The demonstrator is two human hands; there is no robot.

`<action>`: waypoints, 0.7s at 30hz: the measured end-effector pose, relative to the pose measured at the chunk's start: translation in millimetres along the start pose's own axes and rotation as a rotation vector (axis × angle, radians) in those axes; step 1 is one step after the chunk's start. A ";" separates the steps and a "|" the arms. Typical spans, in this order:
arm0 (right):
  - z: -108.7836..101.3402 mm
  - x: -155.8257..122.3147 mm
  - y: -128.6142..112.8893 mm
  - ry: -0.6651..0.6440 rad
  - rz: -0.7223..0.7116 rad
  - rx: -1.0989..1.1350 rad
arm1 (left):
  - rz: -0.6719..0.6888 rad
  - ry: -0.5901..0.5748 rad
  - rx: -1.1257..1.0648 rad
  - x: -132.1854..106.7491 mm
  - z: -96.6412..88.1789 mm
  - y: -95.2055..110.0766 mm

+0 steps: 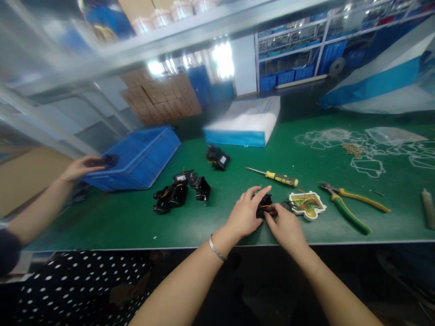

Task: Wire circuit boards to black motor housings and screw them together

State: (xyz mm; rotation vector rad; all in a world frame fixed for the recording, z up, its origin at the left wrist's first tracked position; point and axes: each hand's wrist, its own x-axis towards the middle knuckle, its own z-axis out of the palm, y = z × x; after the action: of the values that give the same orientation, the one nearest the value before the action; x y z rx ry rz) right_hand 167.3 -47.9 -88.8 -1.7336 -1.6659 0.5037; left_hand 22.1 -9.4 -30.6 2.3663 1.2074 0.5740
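Near the front edge of the green bench, my left hand (245,209) is closed around a small black plastic part (264,203) with a yellow wire. From the other side, the fingers of my right hand (285,225) pinch at the same part, where dark and red wires come out. Those wires run to a white-rimmed housing (307,205) with a green circuit board inside, lying just right of my hands. A yellow and black screwdriver (280,178) lies behind my hands. Farther right rest pliers (351,203) with green and yellow handles. My fingers hide much of the black part.
Several black parts (180,189) lie to the left, with more (217,157) behind. A co-worker's hand (81,167) holds a black piece over a blue bin (136,158). A white-and-blue package (243,122), screws (353,149), white wire frames (369,165) and a tube (427,207) are about.
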 end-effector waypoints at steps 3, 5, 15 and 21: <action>-3.0 -0.6 -5.4 -0.012 0.004 -0.157 | -0.054 0.040 -0.010 -0.8 5.5 1.3; -5.1 -0.6 -9.0 -0.021 0.005 -0.247 | -0.091 0.053 -0.032 -1.1 8.2 0.7; -3.9 -18.1 -7.8 0.139 -0.038 -0.425 | -0.087 0.055 -0.082 2.9 12.6 -10.4; -1.5 -20.1 -5.3 0.132 -0.082 -0.452 | -0.093 0.053 -0.034 -0.9 8.4 -9.7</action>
State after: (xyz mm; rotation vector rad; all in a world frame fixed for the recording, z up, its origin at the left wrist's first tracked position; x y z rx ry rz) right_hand 162.3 -68.1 -87.6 -1.9504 -1.8426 -0.0347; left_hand 19.8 -6.5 -42.9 2.2667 1.3133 0.6254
